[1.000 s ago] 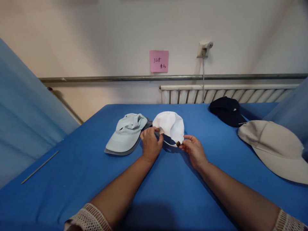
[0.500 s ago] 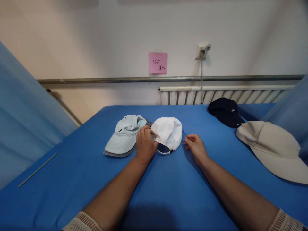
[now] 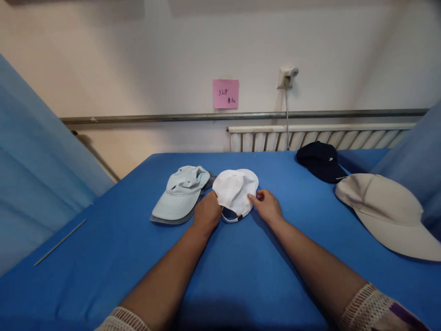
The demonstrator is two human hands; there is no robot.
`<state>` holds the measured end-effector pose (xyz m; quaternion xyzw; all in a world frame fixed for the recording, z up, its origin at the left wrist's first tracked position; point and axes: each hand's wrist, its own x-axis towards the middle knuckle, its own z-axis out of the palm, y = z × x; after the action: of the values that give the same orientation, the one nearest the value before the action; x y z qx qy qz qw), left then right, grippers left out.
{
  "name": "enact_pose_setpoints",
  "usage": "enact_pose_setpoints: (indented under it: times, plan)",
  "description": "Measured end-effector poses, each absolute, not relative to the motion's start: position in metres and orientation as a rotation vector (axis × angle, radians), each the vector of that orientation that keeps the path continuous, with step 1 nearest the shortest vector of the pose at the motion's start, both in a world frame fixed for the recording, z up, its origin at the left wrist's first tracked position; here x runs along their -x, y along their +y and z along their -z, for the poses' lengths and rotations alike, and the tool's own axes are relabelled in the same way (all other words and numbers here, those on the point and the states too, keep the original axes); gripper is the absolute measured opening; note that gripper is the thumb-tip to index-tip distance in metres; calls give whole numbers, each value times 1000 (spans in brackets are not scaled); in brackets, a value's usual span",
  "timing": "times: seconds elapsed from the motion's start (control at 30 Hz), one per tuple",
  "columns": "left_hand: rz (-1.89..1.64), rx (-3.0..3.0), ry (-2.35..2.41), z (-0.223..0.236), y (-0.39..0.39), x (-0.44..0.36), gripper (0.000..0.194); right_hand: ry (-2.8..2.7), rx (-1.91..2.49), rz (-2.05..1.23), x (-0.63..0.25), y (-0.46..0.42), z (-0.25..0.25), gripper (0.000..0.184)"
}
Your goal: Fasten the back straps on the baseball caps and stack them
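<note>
A white cap lies on the blue table, its back strap toward me. My left hand is closed on the cap's left edge. My right hand pinches the cap's right edge with fingers curled. Just left of the white cap, touching it, lies a pale blue cap with its brim pointing toward me and left.
A dark navy cap sits at the back right, and a large beige wide-brim hat lies at the right edge. A thin stick rests at the left. Behind are a radiator, a rail and a pink note.
The white cap was lowered flat onto the table and shifted left toward the pale blue cap. My right hand let go of the strap, then came back to grip the cap's right edge.
</note>
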<state>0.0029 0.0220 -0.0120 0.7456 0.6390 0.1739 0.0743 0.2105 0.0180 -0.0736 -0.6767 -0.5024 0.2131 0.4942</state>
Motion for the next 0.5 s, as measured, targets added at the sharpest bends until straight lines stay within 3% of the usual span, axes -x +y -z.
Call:
enact_pose_setpoints:
  times: [0.13, 0.5]
  plan:
    - [-581, -2246, 1896, 14, 21, -6, 44, -1314, 1696, -516, -207, 26, 74, 18]
    - [-616, -2200, 2050, 22, 41, 9, 31, -1341, 1582, -381, -219, -22, 52, 17]
